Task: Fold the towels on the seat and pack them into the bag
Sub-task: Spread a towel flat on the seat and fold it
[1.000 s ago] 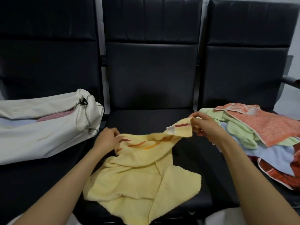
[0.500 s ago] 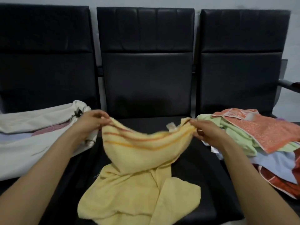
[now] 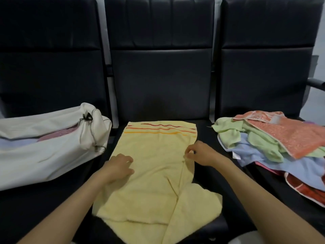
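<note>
A yellow towel (image 3: pixel 154 166) with orange and red stripes at its far end lies spread on the middle seat (image 3: pixel 207 175); its near end is creased and hangs over the front edge. My left hand (image 3: pixel 117 167) sits on the towel's left edge with fingers curled onto the cloth. My right hand (image 3: pixel 200 154) pinches the right edge about halfway along. A white drawstring bag (image 3: pixel 49 155) lies on the left seat, open, with pink and blue cloth inside. A heap of unfolded towels (image 3: pixel 274 138), green, blue, orange and red, covers the right seat.
Three black padded chairs stand in a row with high backrests (image 3: pixel 160 67) behind. An armrest (image 3: pixel 316 83) sticks out at the far right. The bag's cord and toggle (image 3: pixel 88 118) hang at its mouth near the middle seat.
The towel was held up by its striped end between both hands; it now lies flat on the seat. Both hands have moved down to its side edges.
</note>
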`<control>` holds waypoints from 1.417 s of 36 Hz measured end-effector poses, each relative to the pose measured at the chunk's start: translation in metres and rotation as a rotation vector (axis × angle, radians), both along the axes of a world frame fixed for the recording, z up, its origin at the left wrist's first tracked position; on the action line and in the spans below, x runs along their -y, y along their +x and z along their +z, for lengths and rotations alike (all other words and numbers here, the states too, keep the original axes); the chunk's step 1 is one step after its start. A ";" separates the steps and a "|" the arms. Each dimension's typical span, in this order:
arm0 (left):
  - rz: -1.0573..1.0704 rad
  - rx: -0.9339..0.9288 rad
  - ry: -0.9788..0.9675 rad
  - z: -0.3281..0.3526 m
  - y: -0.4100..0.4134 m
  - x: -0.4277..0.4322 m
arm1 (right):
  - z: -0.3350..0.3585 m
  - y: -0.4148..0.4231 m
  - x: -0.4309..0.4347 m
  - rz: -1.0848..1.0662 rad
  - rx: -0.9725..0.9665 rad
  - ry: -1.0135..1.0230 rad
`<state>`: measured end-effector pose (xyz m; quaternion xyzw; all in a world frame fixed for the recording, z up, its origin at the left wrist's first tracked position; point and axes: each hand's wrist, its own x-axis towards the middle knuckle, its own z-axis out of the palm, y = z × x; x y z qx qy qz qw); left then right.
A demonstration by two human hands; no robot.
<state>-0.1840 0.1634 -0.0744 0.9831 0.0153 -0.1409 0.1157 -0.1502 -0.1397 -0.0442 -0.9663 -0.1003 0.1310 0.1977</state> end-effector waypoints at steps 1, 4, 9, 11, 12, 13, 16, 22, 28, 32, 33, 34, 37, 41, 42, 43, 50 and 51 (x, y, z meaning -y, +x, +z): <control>0.001 0.006 0.025 0.000 0.000 -0.001 | -0.002 -0.003 -0.004 -0.007 -0.006 -0.041; 0.053 0.070 0.071 0.004 0.001 -0.002 | -0.010 -0.009 -0.017 -0.100 -0.018 -0.170; 0.160 0.113 0.147 0.006 0.005 -0.014 | -0.014 -0.018 -0.033 -0.100 -0.070 -0.243; 0.202 0.065 0.168 0.005 0.004 -0.017 | -0.014 -0.019 -0.037 -0.098 -0.067 -0.247; 0.220 0.047 0.164 0.003 0.004 -0.018 | -0.013 -0.019 -0.038 -0.101 -0.077 -0.250; 0.237 0.038 0.148 0.001 0.005 -0.020 | -0.011 -0.018 -0.038 -0.100 -0.104 -0.238; 0.274 0.016 0.061 -0.001 0.007 -0.028 | 0.005 -0.012 -0.026 -0.124 -0.253 0.014; 0.205 -0.032 0.023 0.014 0.004 -0.029 | 0.039 -0.012 0.015 -0.232 -0.423 0.719; 0.402 0.016 -0.463 0.034 0.007 -0.044 | 0.044 -0.003 0.047 -0.309 -0.493 0.886; 0.501 0.303 -0.772 0.038 0.011 -0.043 | 0.032 0.014 0.042 -0.526 -0.257 1.171; 0.484 0.363 -0.792 0.036 0.013 -0.043 | 0.027 0.020 0.041 -0.600 -0.130 1.260; 0.441 0.391 -0.739 0.034 0.014 -0.043 | 0.023 0.025 0.040 -0.638 0.003 1.242; 0.291 0.334 -0.445 0.025 0.012 -0.038 | 0.010 0.030 0.038 -0.596 0.194 0.904; 0.226 0.153 -0.221 0.016 0.001 -0.023 | -0.006 0.022 0.031 -0.380 0.061 0.256; 0.223 0.106 -0.151 0.016 -0.002 -0.020 | -0.009 0.018 0.029 -0.319 0.009 0.101; 0.218 0.068 -0.109 0.018 -0.006 -0.017 | -0.012 0.015 0.028 -0.269 -0.030 -0.020; 0.230 -0.053 -0.229 0.010 -0.017 -0.017 | -0.014 0.001 0.029 -0.143 -0.011 -0.225; 0.221 -0.073 -0.220 0.010 -0.019 -0.016 | -0.013 0.000 0.029 -0.122 0.007 -0.217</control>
